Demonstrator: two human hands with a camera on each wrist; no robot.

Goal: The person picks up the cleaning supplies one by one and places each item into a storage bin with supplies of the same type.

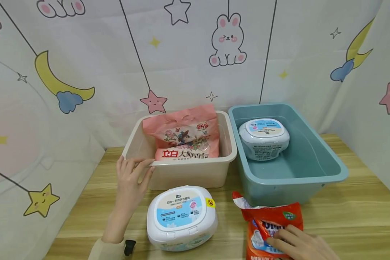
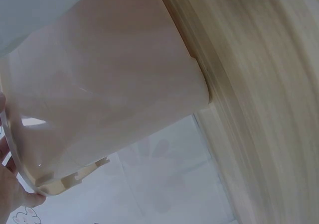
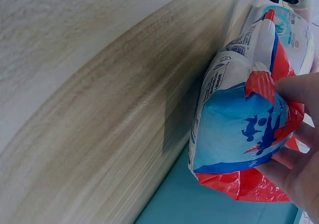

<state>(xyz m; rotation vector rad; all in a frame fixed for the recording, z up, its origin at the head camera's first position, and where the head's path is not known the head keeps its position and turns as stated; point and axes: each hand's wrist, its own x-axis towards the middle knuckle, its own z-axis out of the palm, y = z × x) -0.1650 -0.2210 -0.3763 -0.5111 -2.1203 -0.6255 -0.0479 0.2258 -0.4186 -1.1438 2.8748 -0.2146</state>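
Note:
My left hand holds the front left rim of a cream plastic bin, its fingers over the edge. Inside that bin stands a pink laundry detergent bag, its lower part hidden by the front wall. To the right, my right hand grips a red bag of laundry powder on the table. The right wrist view shows the thumb and fingers around the blue and red end of this bag. Between the hands sits a white lidded tub of laundry pods.
A teal bin stands against the cream bin's right side. It contains a second white laundry pod tub near its back left. Behind the wooden table hangs a white curtain printed with stars, moons and a rabbit.

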